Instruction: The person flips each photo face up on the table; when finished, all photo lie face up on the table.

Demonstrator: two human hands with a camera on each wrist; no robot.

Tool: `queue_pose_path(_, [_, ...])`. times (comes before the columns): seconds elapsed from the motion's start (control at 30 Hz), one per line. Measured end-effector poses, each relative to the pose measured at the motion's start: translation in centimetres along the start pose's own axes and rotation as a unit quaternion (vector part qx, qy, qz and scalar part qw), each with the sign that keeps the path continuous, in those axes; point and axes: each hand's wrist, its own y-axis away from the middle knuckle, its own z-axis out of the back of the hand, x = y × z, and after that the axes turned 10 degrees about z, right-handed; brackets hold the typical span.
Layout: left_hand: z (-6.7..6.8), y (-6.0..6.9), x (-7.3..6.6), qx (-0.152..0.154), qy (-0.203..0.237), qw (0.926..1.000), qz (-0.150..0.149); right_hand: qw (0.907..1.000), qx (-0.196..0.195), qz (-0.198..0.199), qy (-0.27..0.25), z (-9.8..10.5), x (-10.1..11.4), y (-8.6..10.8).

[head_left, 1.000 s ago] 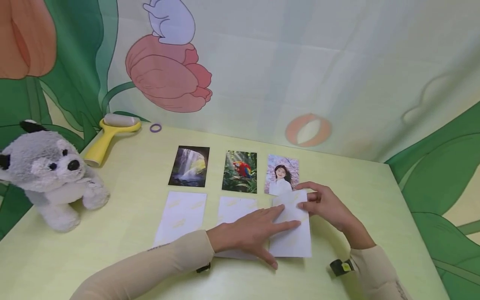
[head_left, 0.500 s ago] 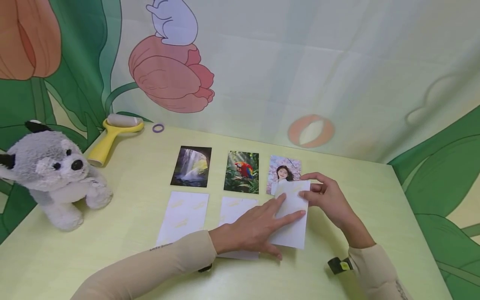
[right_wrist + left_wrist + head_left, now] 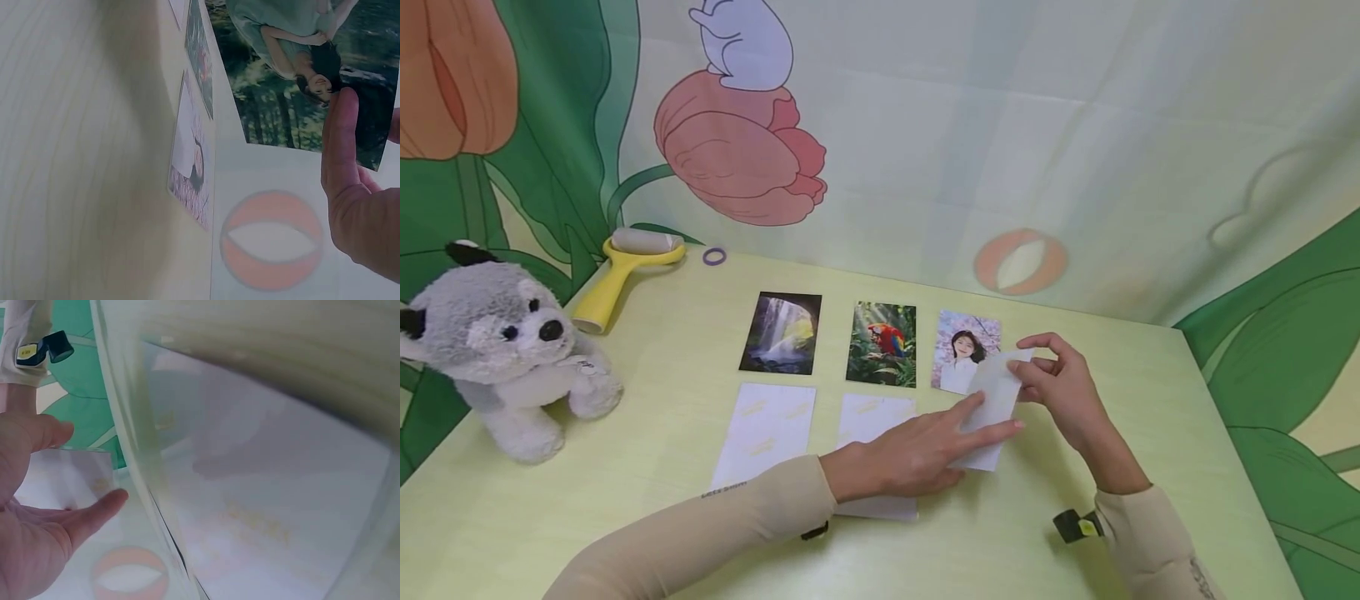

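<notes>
A photo print stands tilted off the table, its white back towards me in the head view. Its picture side shows a person in a pale green dress among trees. My right hand pinches its upper right corner, the index finger on the picture side. Spread, fairly straight fingers of my left hand touch the white back; the thumb lies low by the lower edge. Beneath the left arm and hand lie two face-down prints: a left one and a middle one, partly covered.
Behind lies a face-up row: waterfall print, parrot print and portrait print, the last partly covered by the raised print. A plush dog, yellow lint roller and purple ring sit at the left. A patterned curtain hangs behind.
The print in my right hand has risen and tilted up from the table, its right edge swinging up and back. My left fingers have stayed on its back. The other prints have not moved.
</notes>
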Motion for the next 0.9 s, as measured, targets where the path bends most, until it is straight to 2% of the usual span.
queue_pose_path(0.2, [0.3, -0.2, 0.4, -0.006, 0.035, 0.9992, -0.016, 0.9998, -0.007, 0.009, -0.018, -0.3, 0.1, -0.1])
queue_pose_path(0.43, [0.2, -0.1, 0.9, 0.000, 0.055, 0.9984, -0.012, 0.9991, -0.013, 0.006, -0.039, -0.6, -0.1, -0.1])
queue_pose_path(0.63, [0.4, -0.1, 1.2, 0.004, 0.092, 0.9956, -0.016, 0.9984, -0.018, 0.008, -0.054, -0.5, -0.2, -0.2])
queue_pose_path(0.73, [0.3, -0.1, 1.3, -0.004, 0.115, 0.9932, -0.022, 0.9979, -0.018, 0.010, -0.061, -0.6, -0.2, -0.2])
queue_pose_path(0.9, [0.0, -0.3, 1.4, -0.037, 0.163, 0.9854, -0.034, 0.9975, -0.023, 0.018, -0.064, -0.7, -0.6, -0.2])
